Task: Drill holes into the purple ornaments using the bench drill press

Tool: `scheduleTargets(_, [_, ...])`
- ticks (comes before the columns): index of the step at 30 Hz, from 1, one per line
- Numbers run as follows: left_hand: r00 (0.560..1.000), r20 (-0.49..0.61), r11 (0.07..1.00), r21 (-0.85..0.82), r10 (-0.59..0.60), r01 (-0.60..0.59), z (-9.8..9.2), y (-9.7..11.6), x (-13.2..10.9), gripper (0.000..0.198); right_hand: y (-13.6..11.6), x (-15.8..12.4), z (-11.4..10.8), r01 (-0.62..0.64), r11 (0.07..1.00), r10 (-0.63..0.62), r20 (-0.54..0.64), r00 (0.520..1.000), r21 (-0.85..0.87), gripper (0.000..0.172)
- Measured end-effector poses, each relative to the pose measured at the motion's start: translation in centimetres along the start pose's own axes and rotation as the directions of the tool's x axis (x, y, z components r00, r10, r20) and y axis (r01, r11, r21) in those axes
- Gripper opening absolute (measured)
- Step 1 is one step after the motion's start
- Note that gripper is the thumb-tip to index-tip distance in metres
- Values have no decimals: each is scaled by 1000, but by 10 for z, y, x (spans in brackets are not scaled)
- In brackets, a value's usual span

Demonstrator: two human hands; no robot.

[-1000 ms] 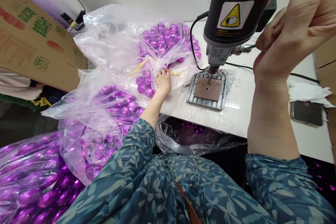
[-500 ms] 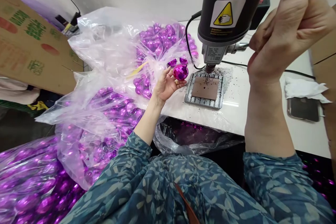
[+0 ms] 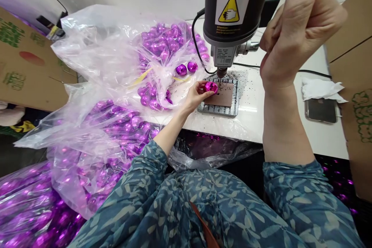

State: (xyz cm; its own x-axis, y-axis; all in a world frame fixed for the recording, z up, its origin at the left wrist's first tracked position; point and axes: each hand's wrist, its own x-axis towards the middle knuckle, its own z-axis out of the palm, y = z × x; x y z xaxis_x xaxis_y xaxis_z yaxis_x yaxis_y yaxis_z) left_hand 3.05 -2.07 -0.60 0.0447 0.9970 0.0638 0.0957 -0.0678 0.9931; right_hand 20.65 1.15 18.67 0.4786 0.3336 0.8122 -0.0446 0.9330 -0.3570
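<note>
My left hand (image 3: 194, 97) pinches a shiny magenta faceted ball (image 3: 211, 87) between thumb and fingers, over the left part of a brown plate (image 3: 225, 98). This plate lies on the slotted metal base (image 3: 233, 111) of a small black drill press (image 3: 236, 15). Just above and to the right of the ball is the chuck (image 3: 221, 72). My right hand (image 3: 299, 35) is raised at the right, its fingers closed around the end of the metal feed lever (image 3: 252, 46). Two loose purple balls (image 3: 181, 70) rest on the table behind my left hand.
Clear plastic bags of purple balls (image 3: 116, 124) fill the left side. Dark shavings lie around the base. A phone (image 3: 321, 110) sits under white tissue (image 3: 322, 90) at the right. Cardboard boxes (image 3: 23, 62) stand at both sides. An open plastic bag (image 3: 215, 153) hangs below the table edge (image 3: 250, 135).
My left hand has turned over from palm up and carried the ball right onto the plate area under the chuck. My right hand stays on the lever. The view has shifted to the right.
</note>
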Motion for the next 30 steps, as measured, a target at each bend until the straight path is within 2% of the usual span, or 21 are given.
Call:
scheduleTargets(5, [998, -17, 989, 142, 53, -51, 12, -12, 13, 64, -9, -1, -3, -68, 997, 70, 67, 995, -34, 81])
scheduleTargets(10, [995, 5, 968, 228, 102, -101, 23, -15, 15, 67, -8, -1, 0, -39, 999, 39, -15, 999, -30, 81])
scheduleTargets(18, [977, 22, 900, 384, 213, -205, 29, -8, 7, 61, -7, -2, 0, -28, 1000, 28, -20, 999, 1, 81])
scheduleTargets(22, [956, 89, 848, 444, 278, -288, 36, -8, 7, 57, -10, -3, 1, -31, 999, 31, -25, 999, 26, 84])
scheduleTargets(25, [944, 118, 837, 438, 309, -329, 40, -12, 9, 54, -8, -3, 1, -34, 999, 35, -26, 999, 39, 84])
scheduleTargets(30, [946, 88, 888, 328, 312, -323, 38, -22, 11, 51, -3, -1, -2, -1, 1000, 1, -21, 1000, 24, 85])
